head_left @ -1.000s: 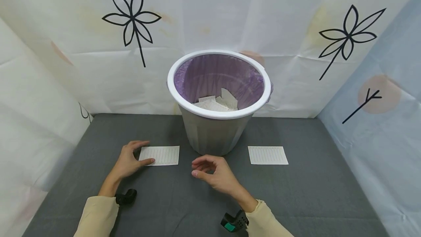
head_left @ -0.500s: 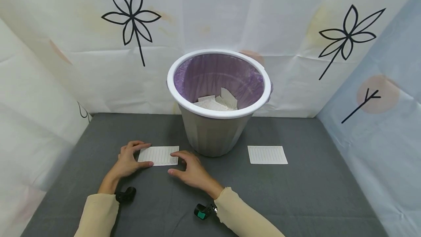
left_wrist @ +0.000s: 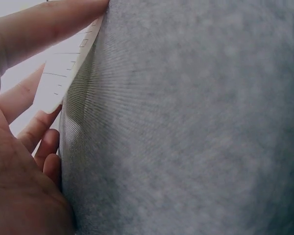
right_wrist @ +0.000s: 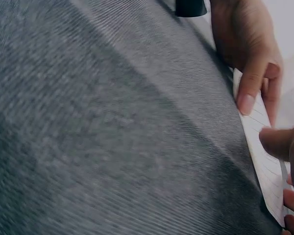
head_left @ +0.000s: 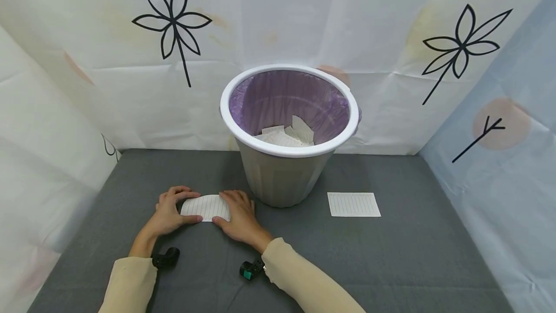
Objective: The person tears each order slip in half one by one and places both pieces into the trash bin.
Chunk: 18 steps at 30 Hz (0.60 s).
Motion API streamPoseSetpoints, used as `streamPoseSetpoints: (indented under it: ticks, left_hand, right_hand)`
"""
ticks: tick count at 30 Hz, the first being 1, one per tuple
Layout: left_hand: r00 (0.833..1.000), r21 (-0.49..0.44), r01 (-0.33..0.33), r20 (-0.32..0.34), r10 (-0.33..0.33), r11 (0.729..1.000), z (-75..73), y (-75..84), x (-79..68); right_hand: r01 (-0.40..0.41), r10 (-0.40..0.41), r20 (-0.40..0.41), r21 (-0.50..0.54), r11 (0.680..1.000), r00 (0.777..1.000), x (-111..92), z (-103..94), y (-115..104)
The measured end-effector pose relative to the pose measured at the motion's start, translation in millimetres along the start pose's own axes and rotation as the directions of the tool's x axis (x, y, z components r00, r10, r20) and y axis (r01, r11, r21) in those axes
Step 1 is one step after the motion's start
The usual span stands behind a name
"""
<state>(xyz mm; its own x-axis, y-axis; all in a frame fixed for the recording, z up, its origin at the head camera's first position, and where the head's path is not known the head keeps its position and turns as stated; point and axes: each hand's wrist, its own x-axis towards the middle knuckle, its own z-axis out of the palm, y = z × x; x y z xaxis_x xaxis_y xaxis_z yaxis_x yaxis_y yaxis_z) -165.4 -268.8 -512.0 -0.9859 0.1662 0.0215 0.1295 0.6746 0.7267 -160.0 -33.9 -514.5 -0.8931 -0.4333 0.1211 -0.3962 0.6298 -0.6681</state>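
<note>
Pinches card (head_left: 204,206) between half-curled left hand (head_left: 171,211) and right hand (head_left: 240,219); faces two-o'clock bin (head_left: 282,177), three-o'clock second card (head_left: 354,205) on cloth (head_left: 412,250) before drapes (head_left: 286,13).

No text or numbers seem readable in these views.

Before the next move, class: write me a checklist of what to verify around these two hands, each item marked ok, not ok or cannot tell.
1. Left-hand grip on the lined slip: ok, thumb and fingers at its left end.
2. Right-hand grip on the same slip: ok, at its right end.
3. That slip flat: not ok, it bows upward between the hands.
4. Its underside undamaged: cannot tell, hidden.
5. Bin uncovered: ok, open at the top, with paper pieces inside.
6. Second slip apart from both hands: ok, lying to the right.
</note>
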Motion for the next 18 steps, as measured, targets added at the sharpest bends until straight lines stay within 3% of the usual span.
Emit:
streamPoseSetpoints:
  ticks: [8, 18]
  left_hand:
    - [0.999, 0.006, -0.034, -0.004, 0.034, 0.999, 0.1, 8.9, 3.0]
    - [0.995, -0.176, -0.038, 0.079, 0.053, 0.984, 1.5, 22.3, 4.9]
  right_hand:
    - [-0.002, 0.003, -0.068, 0.008, 1.0, 0.998, -3, 3.0, -1]
    - [0.006, 0.019, -0.133, 0.188, 0.982, 0.991, -4, 0.2, 3]
